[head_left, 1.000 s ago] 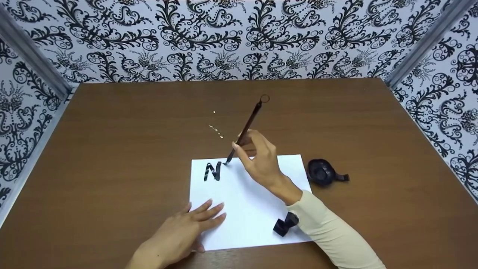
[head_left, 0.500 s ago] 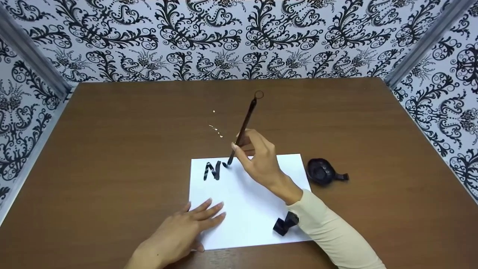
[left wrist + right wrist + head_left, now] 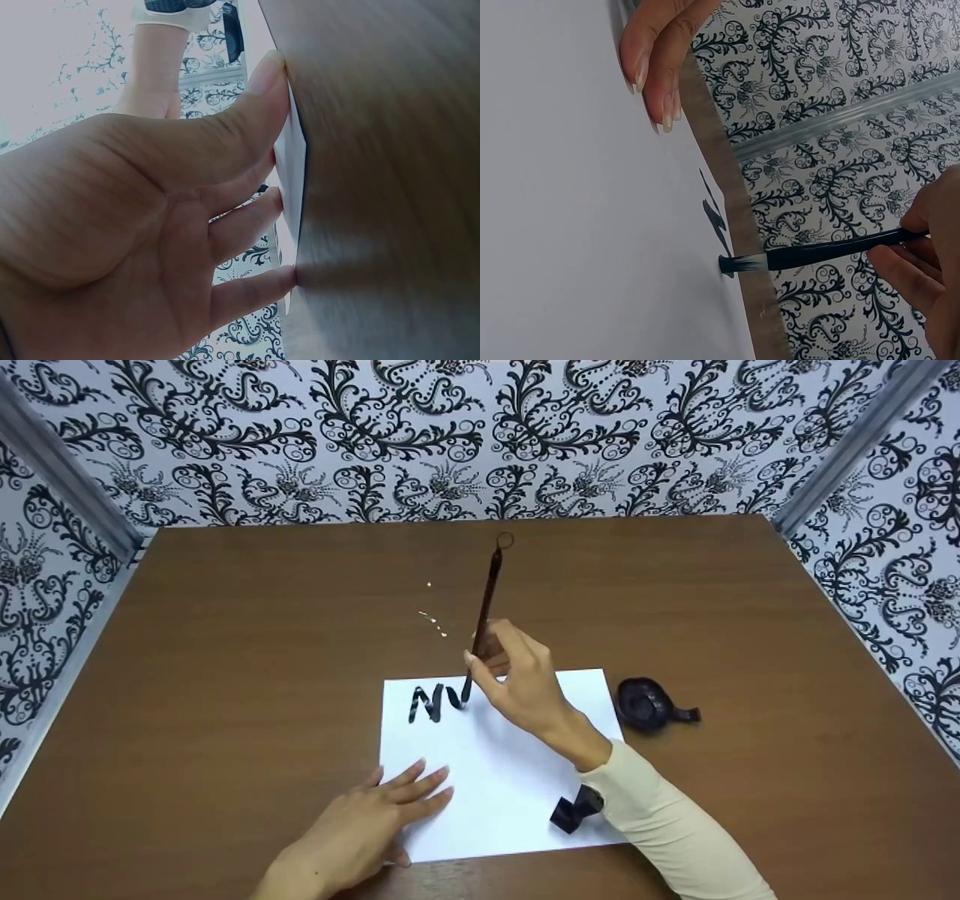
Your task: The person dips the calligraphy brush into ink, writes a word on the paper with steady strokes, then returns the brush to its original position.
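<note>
My right hand pinches a dark paintbrush between thumb and fingers, its handle nearly upright with a loop on top. In the right wrist view the inked bristles touch the white paper. Black strokes forming a letter N stand at the sheet's upper left, with a fresh slanting stroke beside them ending at the brush tip. My left hand rests with spread fingers on the paper's lower left corner. The left wrist view shows its thumb and fingertips along the sheet's edge.
Right of the paper lies a small black dish with a stubby handle. A black wrist camera hangs at the right sleeve, over the paper. White flecks mark the brown table. Patterned walls enclose the table's back and sides.
The brush tip has moved down and slightly right, lengthening the second stroke. The handle has swung from leaning right to nearly upright. My left hand stays in place.
</note>
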A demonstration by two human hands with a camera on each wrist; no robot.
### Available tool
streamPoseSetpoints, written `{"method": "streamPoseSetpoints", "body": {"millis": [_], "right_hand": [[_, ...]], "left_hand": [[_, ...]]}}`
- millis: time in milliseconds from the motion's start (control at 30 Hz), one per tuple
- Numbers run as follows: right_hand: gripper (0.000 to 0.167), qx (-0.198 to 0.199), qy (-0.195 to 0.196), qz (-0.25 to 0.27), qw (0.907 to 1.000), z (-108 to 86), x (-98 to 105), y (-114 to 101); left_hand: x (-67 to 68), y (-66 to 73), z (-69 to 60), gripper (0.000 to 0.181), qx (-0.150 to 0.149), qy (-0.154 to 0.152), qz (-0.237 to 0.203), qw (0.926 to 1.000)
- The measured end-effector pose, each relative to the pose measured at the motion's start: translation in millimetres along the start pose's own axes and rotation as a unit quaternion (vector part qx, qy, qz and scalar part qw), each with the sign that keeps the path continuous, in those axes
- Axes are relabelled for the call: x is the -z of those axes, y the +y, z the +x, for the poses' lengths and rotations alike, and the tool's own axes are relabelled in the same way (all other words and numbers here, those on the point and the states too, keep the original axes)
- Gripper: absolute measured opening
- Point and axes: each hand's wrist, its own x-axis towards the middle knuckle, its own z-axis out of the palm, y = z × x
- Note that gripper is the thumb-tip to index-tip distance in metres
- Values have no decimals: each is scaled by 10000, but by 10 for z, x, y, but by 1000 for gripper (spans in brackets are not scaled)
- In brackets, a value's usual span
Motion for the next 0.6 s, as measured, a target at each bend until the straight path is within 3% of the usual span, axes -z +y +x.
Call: {"method": "streamPoseSetpoints", "body": {"millis": [600], "right_hand": [[17, -23, -384, 52, 9992, 31, 46, -60]], "left_hand": [[-12, -3, -6, 79, -65, 134, 54, 9999]]}}
